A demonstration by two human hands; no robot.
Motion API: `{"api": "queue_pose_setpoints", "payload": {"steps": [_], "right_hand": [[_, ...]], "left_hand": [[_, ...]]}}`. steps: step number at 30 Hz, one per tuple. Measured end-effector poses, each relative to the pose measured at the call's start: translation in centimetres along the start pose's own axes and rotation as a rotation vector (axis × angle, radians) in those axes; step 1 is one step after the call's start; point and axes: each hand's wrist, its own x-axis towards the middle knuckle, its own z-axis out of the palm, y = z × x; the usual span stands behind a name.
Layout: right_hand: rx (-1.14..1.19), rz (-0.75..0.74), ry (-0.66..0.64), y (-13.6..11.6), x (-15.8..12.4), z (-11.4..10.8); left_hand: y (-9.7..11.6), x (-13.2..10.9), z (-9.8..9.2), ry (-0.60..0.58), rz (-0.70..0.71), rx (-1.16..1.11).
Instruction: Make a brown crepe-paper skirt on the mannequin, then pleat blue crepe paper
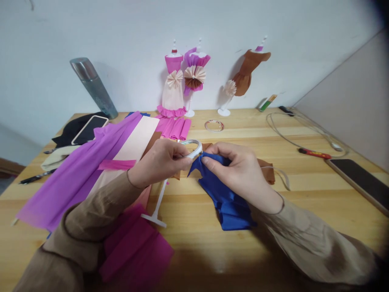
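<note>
My left hand [156, 162] pinches a roll of tape [197, 151] between thumb and fingers, in the middle of the view. Right beside it, the closed fingertips of my right hand [243, 168] grip the gathered top of a blue crepe paper piece [225, 198], which hangs toward the tabletop. The blue top edge meets the tape roll, though whether tape sticks to it is hard to tell. Below my left hand stands a small white stand [156, 211], its upper part hidden by the hand. Magenta crepe paper [139, 247] lies near my left forearm.
Three mini dress forms in paper outfits [174, 89] stand by the wall. Purple paper [82, 170], a phone [90, 129] and a tilted flask [94, 87] are left. On the right lie a red utility knife [314, 153], a cable [282, 138] and a dark phone [361, 180].
</note>
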Motion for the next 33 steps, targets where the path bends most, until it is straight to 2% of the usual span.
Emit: {"api": "queue_pose_setpoints", "payload": {"steps": [14, 16, 22, 24, 28, 33], "right_hand": [[0.007, -0.015, -0.014, 0.2, -0.3, 0.5], [0.011, -0.025, -0.015, 0.2, -0.3, 0.5], [0.001, -0.017, -0.056, 0.0, -0.3, 0.5], [0.007, -0.008, -0.066, 0.0, -0.3, 0.5], [0.019, 0.006, -0.067, 0.0, -0.3, 0.5], [0.081, 0.033, -0.076, -0.1, 0.0, 0.0]], "left_hand": [[-0.5, 0.1, 0.4, 0.027, 0.006, 0.040], [-0.3, 0.1, 0.1, -0.018, -0.013, 0.000], [0.0, 0.2, -0.9, -0.276, -0.137, -0.217], [-0.2, 0.2, -0.8, -0.269, -0.147, -0.262], [-0.8, 0.1, -0.1, -0.197, -0.062, -0.231], [-0.5, 0.2, -0.4, -0.261, -0.015, -0.146]]}}
